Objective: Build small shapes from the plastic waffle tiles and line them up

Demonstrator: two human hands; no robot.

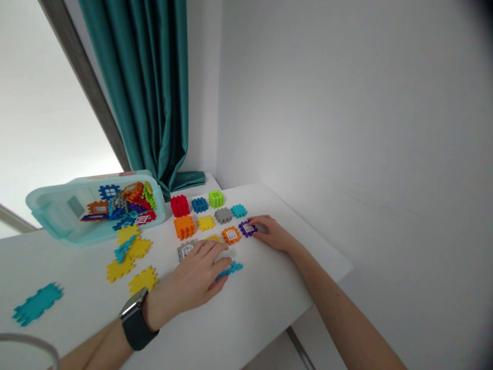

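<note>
My left hand (198, 275) lies on the white table (250, 308), fingers curled around a small blue toothed piece (233, 267). It partly covers a grey window block (185, 250) and a yellow piece (213, 238). My right hand (273, 234) rests further right, its fingertips pinching a purple window block (247, 228). Beside that sits an orange window block (231, 235). Behind them stand red (179, 205), orange (184, 226), blue (199, 204) and green (216, 198) cubes, with yellow (206, 222), grey (223, 215) and teal (239, 210) flat pieces.
A tipped clear tub (57, 213) at the left spills several coloured blocks. Flat yellow pieces (127, 257) and a teal plate (36, 303) lie on the left of the table. A teal curtain (150, 87) hangs behind. The table edge runs close to my right arm; a wall stands right.
</note>
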